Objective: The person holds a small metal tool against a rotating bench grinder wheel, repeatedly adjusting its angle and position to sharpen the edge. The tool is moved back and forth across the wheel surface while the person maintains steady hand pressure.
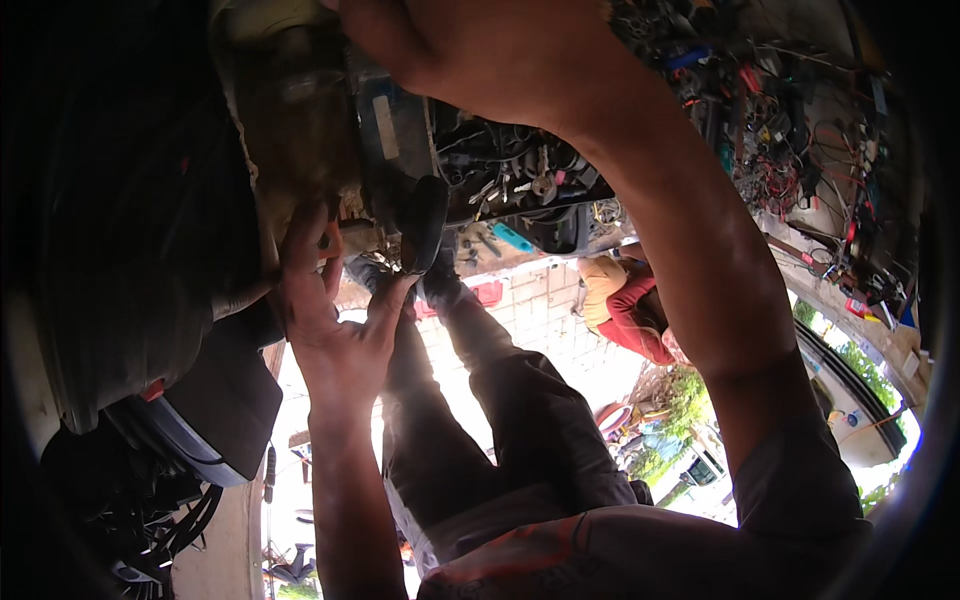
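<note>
My left hand point(338, 315) reaches up with fingers stretched and thumb apart. Its fingertips are against the lower end of a worn brown surface point(300, 120). Beside the index finger shows a small orange piece point(332, 240), too shadowed to name. A black rounded object point(425, 222) stands just above the thumb tip; whether the thumb touches it I cannot tell. My right hand point(480, 50) is at the top edge, over a dark flat piece with a pale strip point(386, 125). Its fingertips are cut off, so what it holds is hidden.
A dark tray of keys and metal parts point(540, 180) lies under my right wrist. Tangled wires and tools point(770, 150) cover the right. A dark bulky case point(130, 230) fills the left. Beyond the bench, a person in red trousers point(637, 315) sits near the tiled ground.
</note>
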Tool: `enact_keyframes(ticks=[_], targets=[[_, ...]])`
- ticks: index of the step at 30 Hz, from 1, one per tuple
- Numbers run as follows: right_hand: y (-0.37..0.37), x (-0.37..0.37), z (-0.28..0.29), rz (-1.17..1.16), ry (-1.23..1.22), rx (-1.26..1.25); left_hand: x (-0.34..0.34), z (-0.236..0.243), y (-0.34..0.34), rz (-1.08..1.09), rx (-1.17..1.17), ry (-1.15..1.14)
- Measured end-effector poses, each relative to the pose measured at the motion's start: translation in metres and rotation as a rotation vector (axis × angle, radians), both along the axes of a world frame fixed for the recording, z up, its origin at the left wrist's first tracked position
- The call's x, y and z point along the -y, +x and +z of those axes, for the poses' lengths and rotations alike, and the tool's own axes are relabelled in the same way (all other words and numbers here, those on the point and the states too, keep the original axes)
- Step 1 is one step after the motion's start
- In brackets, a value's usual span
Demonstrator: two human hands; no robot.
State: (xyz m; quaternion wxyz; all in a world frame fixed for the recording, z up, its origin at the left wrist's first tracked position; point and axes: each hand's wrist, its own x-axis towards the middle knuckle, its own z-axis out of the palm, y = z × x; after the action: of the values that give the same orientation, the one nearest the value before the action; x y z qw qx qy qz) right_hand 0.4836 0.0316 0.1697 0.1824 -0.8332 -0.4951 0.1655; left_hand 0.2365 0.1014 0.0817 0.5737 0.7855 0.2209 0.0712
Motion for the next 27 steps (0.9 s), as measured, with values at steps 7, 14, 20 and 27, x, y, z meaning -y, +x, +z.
enact_keyframes(ticks=[7,14,20,27], targets=[[-0.003,0.003,-0.023,0.0,0.224,0.198,0.002,-0.002,0.0,0.003,0.005,0.006],[-0.009,0.002,-0.029,-0.019,0.412,0.233,-0.001,-0.001,0.001,0.001,-0.027,0.029],[0.004,0.003,-0.024,-0.054,0.262,0.012,0.002,-0.003,0.002,0.006,-0.015,0.041],[-0.001,0.029,-0.025,-0.257,0.392,-0.011,0.013,0.028,0.021,0.003,0.046,0.32]])
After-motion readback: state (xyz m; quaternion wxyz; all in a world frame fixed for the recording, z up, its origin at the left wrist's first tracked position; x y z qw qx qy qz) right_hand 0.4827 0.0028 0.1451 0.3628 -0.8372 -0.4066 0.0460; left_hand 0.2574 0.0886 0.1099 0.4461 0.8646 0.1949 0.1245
